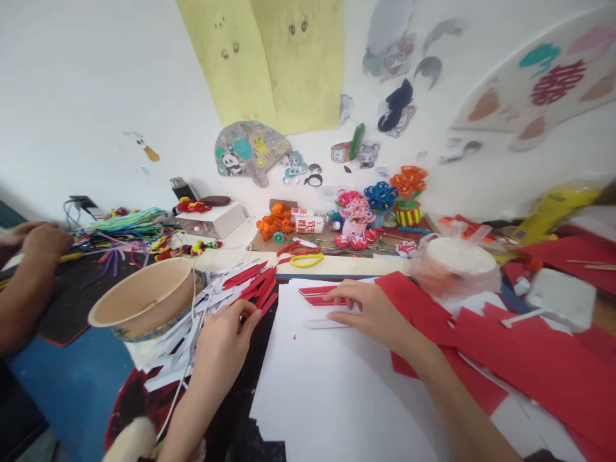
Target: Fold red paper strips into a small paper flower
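Cluttered tabletop (pixel 72 391) under a decorated wall: the left hand (pixel 222 335) pinches a red paper strip (pixel 260 294) at its fingertips, beside a paper bowl (pixel 144 298). The right hand (pixel 373 312) lies open, fingertips pressing two red strips (pixel 317 296) onto the white sheet (pixel 327 391).

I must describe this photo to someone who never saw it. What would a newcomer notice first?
The two hands in the middle: the left hand touches a pile of red and white strips, and the right hand lies flat on a white sheet, by two red strips. Large red paper spreads out on the right, and a tan bowl stands on the left. Bright flowers stand at the back.
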The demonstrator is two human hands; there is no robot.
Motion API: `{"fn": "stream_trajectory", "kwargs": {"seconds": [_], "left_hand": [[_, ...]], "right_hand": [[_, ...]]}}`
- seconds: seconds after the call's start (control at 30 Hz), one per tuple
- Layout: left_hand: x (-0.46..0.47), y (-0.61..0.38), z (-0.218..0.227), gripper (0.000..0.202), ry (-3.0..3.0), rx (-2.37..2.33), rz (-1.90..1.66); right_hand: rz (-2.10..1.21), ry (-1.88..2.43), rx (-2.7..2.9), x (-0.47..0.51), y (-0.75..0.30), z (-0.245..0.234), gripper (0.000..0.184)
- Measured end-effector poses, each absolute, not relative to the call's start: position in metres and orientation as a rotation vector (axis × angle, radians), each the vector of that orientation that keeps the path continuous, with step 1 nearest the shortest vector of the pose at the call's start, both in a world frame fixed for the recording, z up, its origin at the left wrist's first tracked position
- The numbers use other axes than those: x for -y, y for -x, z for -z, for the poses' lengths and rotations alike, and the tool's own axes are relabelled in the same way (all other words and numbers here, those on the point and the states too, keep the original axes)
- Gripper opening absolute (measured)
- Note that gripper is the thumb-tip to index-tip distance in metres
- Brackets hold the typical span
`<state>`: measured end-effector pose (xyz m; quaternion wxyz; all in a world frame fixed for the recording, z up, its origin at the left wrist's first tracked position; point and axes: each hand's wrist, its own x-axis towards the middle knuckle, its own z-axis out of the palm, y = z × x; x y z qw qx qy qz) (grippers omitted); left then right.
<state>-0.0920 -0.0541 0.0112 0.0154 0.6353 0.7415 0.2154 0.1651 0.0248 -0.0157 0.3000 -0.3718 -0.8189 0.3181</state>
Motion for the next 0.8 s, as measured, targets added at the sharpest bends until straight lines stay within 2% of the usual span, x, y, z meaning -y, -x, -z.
{"fn": "stream_trajectory", "kwargs": {"seconds": [0.1,0.2,0.37,0.5,0.6,0.8], "left_hand": [[0.053,0.084,-0.019,0.025,-1.798,-2.233,-0.786],[0.053,0.079,-0.022,0.025,-1.732,-2.1,-0.876],[0.059,0.075,-0.022,0.027,-1.55,-1.939,-0.998],[0.062,0.067,-0.021,0.029,-1.408,-1.698,-0.922],[0.06,0.065,-0.019,0.03,-1.404,-1.668,-0.91],[0.059,0.07,-0.018,0.029,-1.756,-1.72,-0.863]], "right_hand": [[-0.744,0.843,2.098,-0.019,-0.154,0.018,0.025],[-0.489,0.712,2.125,-0.01,-0.14,0.023,0.036],[-0.128,0.603,2.196,0.002,-0.122,0.03,0.031],[0.118,0.571,2.149,0.005,-0.119,0.033,0.019],[0.074,0.584,2.139,0.003,-0.122,0.033,0.016],[-0.31,0.609,2.087,-0.004,-0.129,0.032,0.016]]}}
